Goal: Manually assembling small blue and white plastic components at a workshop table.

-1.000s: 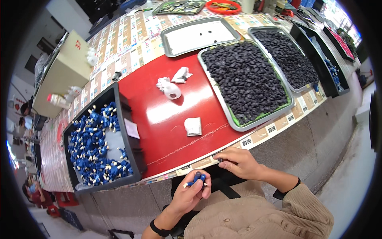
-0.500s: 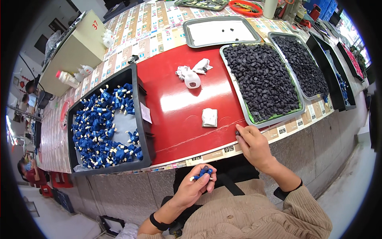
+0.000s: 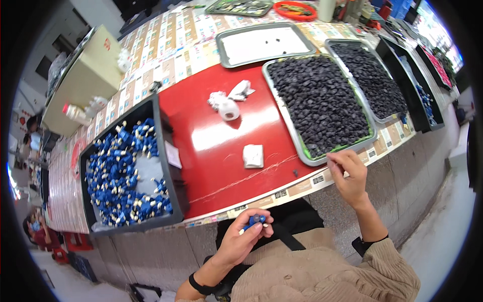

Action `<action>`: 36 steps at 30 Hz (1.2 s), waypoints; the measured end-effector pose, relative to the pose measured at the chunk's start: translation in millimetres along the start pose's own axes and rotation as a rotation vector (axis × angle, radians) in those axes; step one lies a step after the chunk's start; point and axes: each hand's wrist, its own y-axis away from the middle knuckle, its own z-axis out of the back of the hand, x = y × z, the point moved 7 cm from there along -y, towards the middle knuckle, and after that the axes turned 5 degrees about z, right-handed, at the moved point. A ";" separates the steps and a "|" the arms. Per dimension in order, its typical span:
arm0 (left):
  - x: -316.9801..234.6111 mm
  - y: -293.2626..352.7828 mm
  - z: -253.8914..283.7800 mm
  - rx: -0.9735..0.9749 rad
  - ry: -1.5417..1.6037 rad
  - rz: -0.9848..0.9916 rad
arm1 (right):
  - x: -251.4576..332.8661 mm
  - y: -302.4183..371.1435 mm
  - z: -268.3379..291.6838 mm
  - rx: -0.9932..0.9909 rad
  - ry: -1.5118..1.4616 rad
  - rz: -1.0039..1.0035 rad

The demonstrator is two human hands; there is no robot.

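My left hand [image 3: 242, 235] is closed around small blue figure pieces [image 3: 254, 220] with pale tips, held in front of my body below the table edge. My right hand [image 3: 351, 178] hovers by the near edge of a grey tray [image 3: 359, 142] heaped with small dark pieces [image 3: 322, 100]. Its fingers are bent, the thumb stands apart, and nothing shows between them. A single dark piece [image 3: 295, 172] lies on the red board [image 3: 221, 176] to the left of that hand. At left, a black bin [image 3: 173, 194] holds many blue figure pieces [image 3: 118, 166] with pale ends.
A folded white cloth [image 3: 253, 156], a white round container [image 3: 229, 109] and crumpled tissue [image 3: 241, 90] sit on the red board. Behind stands a tray with a white sheet [image 3: 264, 43]. Another tray of dark pieces [image 3: 367, 75] and a black bin [image 3: 422, 95] are at right.
My right hand has moved right, to the tray's near edge. The dark piece that was at its fingertips now lies on the red board. The whole view has shifted slightly.
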 end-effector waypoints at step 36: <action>-11.2 -2.2 -6.0 0.011 -0.098 -0.114 | -218.4 -128.6 101.7 0.188 0.550 -0.228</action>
